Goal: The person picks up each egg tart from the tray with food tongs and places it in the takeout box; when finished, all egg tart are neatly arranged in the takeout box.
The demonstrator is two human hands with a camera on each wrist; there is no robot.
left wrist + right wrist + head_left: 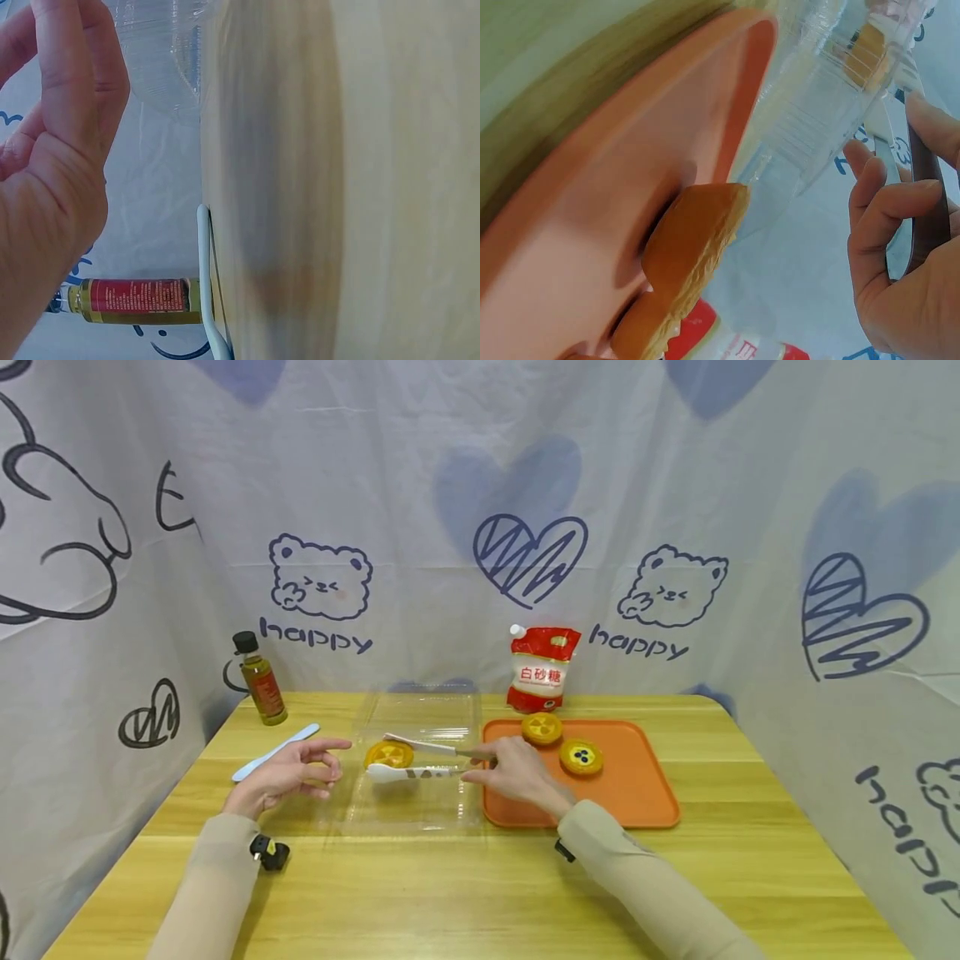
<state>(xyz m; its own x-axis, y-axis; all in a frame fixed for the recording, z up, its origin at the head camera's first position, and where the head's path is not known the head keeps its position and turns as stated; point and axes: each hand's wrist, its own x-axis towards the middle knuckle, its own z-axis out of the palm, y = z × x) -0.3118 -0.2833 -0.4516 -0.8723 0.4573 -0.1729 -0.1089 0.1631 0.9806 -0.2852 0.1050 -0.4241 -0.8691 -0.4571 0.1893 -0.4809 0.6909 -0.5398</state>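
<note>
My right hand [517, 770] grips a pair of tongs [429, 772] with white tips. The tips are spread on either side of a yellow-topped tart [392, 752] inside the clear plastic container [420, 818]. Whether they touch the tart I cannot tell. In the right wrist view, fingers and thumb wrap the dark handle of the tongs [928, 202]. My left hand [288, 774] hovers left of the container with loosely bent fingers and nothing in it. Two more tarts rest on the orange tray [600, 806]: one plain yellow [542, 728], one with dark berries [581, 757].
A light blue spatula-like stick [275, 752] lies left of the container, near the left hand. Behind it stands an oil bottle [262, 685] with a black cap. A red and white sugar pouch [542, 670] stands behind the tray. Printed curtains surround the wooden table [420, 893].
</note>
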